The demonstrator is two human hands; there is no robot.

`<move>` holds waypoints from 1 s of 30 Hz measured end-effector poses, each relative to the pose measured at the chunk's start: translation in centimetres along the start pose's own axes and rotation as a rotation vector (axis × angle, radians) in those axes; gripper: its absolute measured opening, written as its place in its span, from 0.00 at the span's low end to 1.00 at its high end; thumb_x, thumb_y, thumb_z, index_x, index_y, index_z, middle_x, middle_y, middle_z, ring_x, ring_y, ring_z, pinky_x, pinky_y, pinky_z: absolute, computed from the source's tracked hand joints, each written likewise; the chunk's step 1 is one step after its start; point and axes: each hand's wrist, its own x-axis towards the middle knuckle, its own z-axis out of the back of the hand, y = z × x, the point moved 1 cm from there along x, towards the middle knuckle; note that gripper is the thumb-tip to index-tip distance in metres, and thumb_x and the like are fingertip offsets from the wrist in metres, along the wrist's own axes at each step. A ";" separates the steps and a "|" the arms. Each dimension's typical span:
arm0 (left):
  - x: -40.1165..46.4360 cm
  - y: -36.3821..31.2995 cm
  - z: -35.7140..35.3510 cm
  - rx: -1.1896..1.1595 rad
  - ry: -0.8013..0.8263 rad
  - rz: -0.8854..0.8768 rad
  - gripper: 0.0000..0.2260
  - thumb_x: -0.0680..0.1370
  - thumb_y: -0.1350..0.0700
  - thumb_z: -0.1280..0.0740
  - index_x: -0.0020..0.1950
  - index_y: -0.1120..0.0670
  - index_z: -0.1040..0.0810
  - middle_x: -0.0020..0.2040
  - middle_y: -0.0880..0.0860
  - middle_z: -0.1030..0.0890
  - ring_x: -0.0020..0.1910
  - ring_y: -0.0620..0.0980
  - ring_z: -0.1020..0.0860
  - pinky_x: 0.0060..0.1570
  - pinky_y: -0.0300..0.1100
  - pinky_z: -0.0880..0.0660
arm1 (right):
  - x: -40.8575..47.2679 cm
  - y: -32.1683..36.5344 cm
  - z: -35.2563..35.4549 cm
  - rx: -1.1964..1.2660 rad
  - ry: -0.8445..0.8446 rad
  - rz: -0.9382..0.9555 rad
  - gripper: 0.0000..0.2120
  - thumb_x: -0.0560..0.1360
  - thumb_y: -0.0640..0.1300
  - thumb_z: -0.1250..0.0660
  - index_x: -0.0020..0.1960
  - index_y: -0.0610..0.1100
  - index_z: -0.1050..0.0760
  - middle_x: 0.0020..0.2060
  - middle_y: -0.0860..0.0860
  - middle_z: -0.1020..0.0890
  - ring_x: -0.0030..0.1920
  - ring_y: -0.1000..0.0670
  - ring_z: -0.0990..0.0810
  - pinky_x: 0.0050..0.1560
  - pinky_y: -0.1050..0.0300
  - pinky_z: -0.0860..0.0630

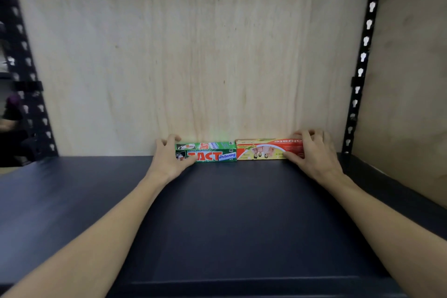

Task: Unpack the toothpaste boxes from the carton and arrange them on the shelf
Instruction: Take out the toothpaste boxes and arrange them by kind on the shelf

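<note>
Two toothpaste boxes lie end to end at the back of the dark shelf (217,213), against the plywood back panel. The green box (212,152) is on the left, the red and yellow box (263,150) on the right, its print upside down. My left hand (169,157) grips the left end of the green box, fingers curled over its top and thumb on its front. My right hand (312,152) grips the right end of the red box the same way. The carton is not in view.
Black slotted uprights stand at the left (24,80) and right (362,55) of the bay. The plywood back panel (193,55) closes the rear. A seated person (12,123) shows at the far left, beyond the rack.
</note>
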 end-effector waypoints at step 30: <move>-35.6 -3.7 7.4 -0.087 -0.194 -0.280 0.25 0.78 0.49 0.31 0.73 0.49 0.33 0.71 0.45 0.34 0.73 0.43 0.37 0.71 0.40 0.38 | -33.0 16.4 12.8 0.705 -0.061 -0.058 0.30 0.76 0.54 0.30 0.72 0.48 0.36 0.51 0.53 0.31 0.55 0.54 0.32 0.59 0.62 0.35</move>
